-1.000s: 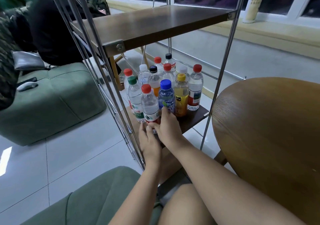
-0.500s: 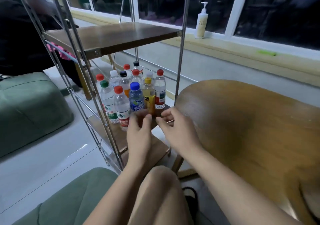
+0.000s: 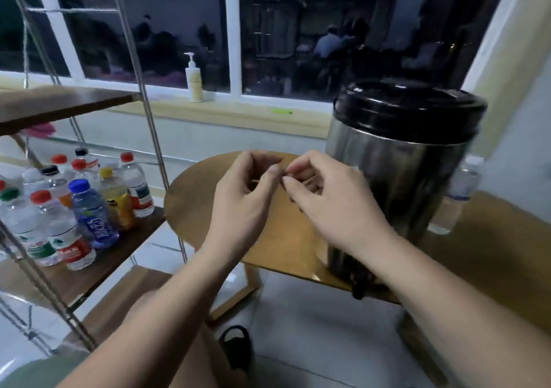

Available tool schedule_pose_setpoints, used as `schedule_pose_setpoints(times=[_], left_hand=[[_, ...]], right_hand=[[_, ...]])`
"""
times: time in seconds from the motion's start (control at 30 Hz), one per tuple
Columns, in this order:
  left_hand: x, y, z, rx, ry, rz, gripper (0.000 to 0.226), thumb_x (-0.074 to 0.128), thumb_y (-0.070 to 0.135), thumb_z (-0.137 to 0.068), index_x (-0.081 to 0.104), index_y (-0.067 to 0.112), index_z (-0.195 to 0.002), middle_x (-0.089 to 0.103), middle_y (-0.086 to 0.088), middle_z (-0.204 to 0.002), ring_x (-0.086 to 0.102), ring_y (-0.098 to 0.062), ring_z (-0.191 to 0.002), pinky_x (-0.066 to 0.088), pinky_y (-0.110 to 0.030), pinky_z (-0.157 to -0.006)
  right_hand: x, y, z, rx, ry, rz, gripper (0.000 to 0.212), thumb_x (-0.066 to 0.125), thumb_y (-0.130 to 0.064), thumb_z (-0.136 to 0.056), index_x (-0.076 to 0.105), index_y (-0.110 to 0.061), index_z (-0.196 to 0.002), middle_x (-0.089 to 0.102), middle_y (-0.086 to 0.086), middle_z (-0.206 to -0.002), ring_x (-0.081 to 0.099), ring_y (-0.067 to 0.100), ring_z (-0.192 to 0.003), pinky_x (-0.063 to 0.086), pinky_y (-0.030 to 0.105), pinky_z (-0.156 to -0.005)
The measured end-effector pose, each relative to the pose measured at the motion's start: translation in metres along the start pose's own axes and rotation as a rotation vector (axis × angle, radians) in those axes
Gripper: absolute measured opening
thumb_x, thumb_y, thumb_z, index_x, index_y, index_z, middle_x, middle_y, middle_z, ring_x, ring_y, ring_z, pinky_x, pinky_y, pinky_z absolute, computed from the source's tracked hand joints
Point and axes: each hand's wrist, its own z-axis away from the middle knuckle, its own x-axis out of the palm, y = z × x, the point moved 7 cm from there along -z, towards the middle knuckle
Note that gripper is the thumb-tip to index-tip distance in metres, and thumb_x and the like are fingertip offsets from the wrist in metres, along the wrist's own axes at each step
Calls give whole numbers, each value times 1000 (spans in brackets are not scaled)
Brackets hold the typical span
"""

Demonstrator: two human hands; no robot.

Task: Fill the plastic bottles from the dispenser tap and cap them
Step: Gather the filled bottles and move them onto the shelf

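Plastic bottles (image 3: 92,217) were seen in the head view, grouped upright on the lower shelf (image 3: 98,268) of a metal-framed rack at the left, each closed with a cap: red, blue, yellow, green or black. A steel dispenser (image 3: 399,164), topped by a black lid, was placed on the wooden desk (image 3: 185,208) at the right, its tap (image 3: 359,286) low at the front by the desk's near edge. One more clear bottle (image 3: 456,199) was set on the desk just beside the dispenser, at its far right. Both hands were raised over the desk, well apart from the shelved bottles. The left hand (image 3: 244,205) and right hand (image 3: 334,205) were held with fingers curled and fingertips nearly meeting; whether anything thin was pinched in either grip could not be told through the blur. A pump bottle (image 3: 193,80) was noted on the window sill (image 3: 238,113).
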Motion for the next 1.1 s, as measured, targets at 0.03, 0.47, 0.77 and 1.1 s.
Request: schedule_pose_setpoints(times=[0.03, 0.47, 0.77, 1.1], left_hand=[[18, 17, 2, 40, -46, 2, 7, 65, 23, -107, 71, 25, -111, 75, 7, -102, 71, -16, -102, 58, -47, -93], [229, 194, -6, 541, -455, -218, 9, 70, 17, -100, 73, 21, -107, 72, 11, -92, 68, -7, -89, 51, -18, -76], [357, 224, -60, 718, -694, -797, 9, 74, 20, -97, 74, 23, -106, 70, 13, -91, 61, -7, -79, 47, -13, -72], [474, 146, -115, 448, -1083, -1416, 50, 80, 48, -95, 64, 26, -137, 76, 0, -104, 71, -22, -99, 56, -39, -90]], right_hand=[[-25, 2, 8, -4, 40, 14, 4, 76, -31, -100, 72, -31, -103, 74, -13, -89, 70, 2, -86, 52, 14, -73], [-262, 89, 80, 92, 359, 208, 4, 76, -31, -102, 73, -31, -104, 74, -15, -91, 72, 5, -84, 61, 30, -73], [-312, 211, 63, 157, 374, 251, 10, 79, -26, -97, 69, -28, -100, 69, -18, -90, 66, -2, -85, 51, 17, -73], [-310, 321, 17, 230, 324, 245, 59, 74, -39, -101, 49, -17, -149, 56, 2, -147, 56, 17, -130, 46, 28, -102]])
